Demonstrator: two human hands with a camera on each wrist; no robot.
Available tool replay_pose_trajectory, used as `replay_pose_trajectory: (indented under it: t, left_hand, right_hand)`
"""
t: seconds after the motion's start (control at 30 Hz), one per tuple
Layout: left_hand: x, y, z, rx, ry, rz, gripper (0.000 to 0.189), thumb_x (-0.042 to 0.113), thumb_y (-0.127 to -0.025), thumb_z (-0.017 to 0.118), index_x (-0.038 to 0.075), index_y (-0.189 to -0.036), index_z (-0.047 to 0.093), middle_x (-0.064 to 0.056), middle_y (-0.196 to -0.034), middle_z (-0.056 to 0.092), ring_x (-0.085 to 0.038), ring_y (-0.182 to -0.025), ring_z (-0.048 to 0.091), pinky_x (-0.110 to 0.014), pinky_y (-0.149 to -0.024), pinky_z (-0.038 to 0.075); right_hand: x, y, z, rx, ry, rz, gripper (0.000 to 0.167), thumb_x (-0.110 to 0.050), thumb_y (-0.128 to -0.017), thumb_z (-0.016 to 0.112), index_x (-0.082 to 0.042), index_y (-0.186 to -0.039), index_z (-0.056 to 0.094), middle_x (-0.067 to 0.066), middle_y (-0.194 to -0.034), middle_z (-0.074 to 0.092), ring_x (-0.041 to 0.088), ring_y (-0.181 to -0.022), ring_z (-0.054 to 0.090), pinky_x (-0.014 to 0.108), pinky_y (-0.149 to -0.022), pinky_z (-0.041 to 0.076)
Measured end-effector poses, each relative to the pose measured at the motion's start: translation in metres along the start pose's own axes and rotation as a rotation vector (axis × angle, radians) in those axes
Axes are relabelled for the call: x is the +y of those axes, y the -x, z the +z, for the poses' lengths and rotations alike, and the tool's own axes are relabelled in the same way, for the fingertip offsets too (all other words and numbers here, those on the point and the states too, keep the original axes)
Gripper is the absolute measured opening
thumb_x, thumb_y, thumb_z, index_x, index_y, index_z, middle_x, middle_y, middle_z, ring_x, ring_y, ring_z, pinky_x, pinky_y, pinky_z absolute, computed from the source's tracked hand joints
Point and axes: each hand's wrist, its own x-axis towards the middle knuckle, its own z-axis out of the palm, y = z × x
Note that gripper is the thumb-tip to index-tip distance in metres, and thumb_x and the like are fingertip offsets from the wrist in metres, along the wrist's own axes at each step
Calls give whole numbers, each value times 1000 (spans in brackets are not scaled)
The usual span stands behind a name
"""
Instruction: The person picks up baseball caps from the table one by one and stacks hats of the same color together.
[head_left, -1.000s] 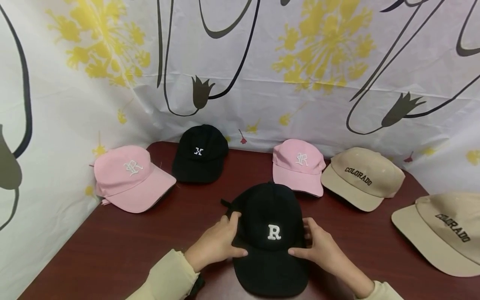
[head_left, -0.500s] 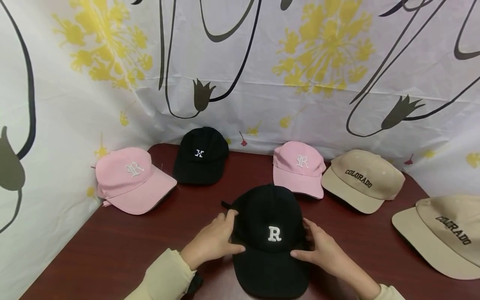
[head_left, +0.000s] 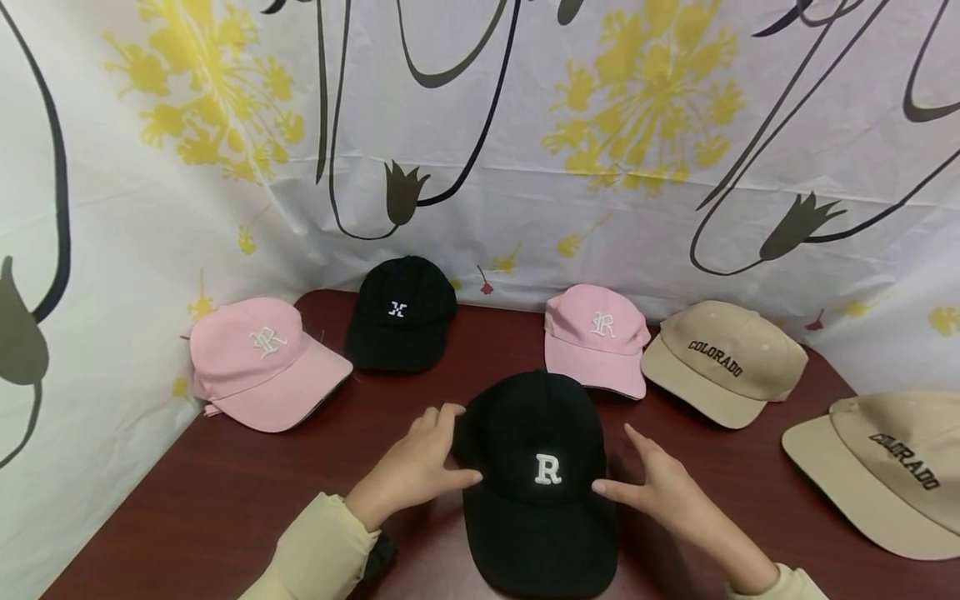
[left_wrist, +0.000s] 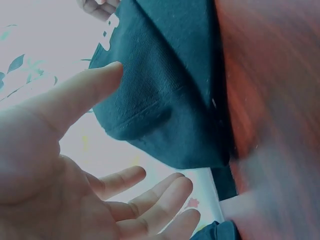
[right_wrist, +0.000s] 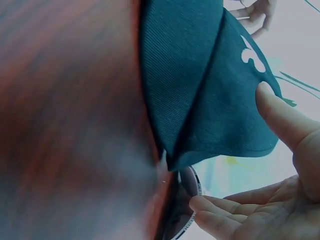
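A black baseball cap (head_left: 536, 533) with a raised white letter R sits on the dark red table (head_left: 225, 500), its brim toward me. To its left is my left hand (head_left: 412, 467), fingers loosely extended and thumb tip at the cap's edge. My right hand (head_left: 663, 492) stands on the other side, thumb pointing at the crown's edge and fingers spread away. In the left wrist view the left palm (left_wrist: 55, 190) faces the black cap with a gap below the thumb. The right wrist view shows the right fingers (right_wrist: 220, 212) apart from the cap.
Behind are a pink cap (head_left: 262, 375), a smaller-looking black cap (head_left: 401, 333), another pink cap (head_left: 592, 354) and a tan cap (head_left: 720, 358). A second tan cap (head_left: 892, 475) lies at the right edge. A patterned white cloth (head_left: 480, 125) hangs behind the table.
Both hands have loosened from the sides of the black cap and drawn outward, the left to the left and the right to the right. The cap stays in about the same place.
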Motion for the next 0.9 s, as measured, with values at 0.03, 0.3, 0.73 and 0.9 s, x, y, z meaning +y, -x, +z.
replay_pose_trajectory:
  t: [0.03, 0.3, 0.73, 0.9]
  left_hand:
    - [0, 0, -2, 4, 2, -1, 75, 33, -76, 75, 4, -132, 34, -15, -120, 43, -27, -106, 43, -45, -80, 43]
    - [-1, -3, -19, 56, -45, 28, 74, 32, -77, 74, 4, -133, 34, -14, -120, 43, -28, -109, 42, -43, -81, 43]
    - [-2, -4, -33, 87, -81, 17, 74, 30, -77, 74, 3, -133, 34, -18, -127, 40, -30, -114, 42, -43, -85, 42]
    - [-4, -6, -40, 105, -72, 17, 76, 29, -78, 73, 2, -135, 31, -20, -129, 39, -30, -114, 42, -43, -85, 42]
  right_hand:
    - [-1, 0, -1, 8, -4, -6, 96, -42, -74, 73, 17, -134, 26, 35, -131, 38, 45, -121, 37, 55, -92, 34]
    - [-9, -8, -13, 76, -18, -77, 94, -41, -77, 71, 14, -136, 25, 31, -130, 42, 43, -121, 38, 55, -91, 34]
    - [-29, -25, -22, 120, -50, -181, 87, -34, -80, 71, 13, -137, 26, 32, -128, 43, 43, -119, 41, 54, -93, 33]
    - [-43, -35, -29, 119, -63, -217, 88, -35, -80, 70, 11, -139, 24, 31, -131, 41, 42, -121, 40, 53, -96, 32]
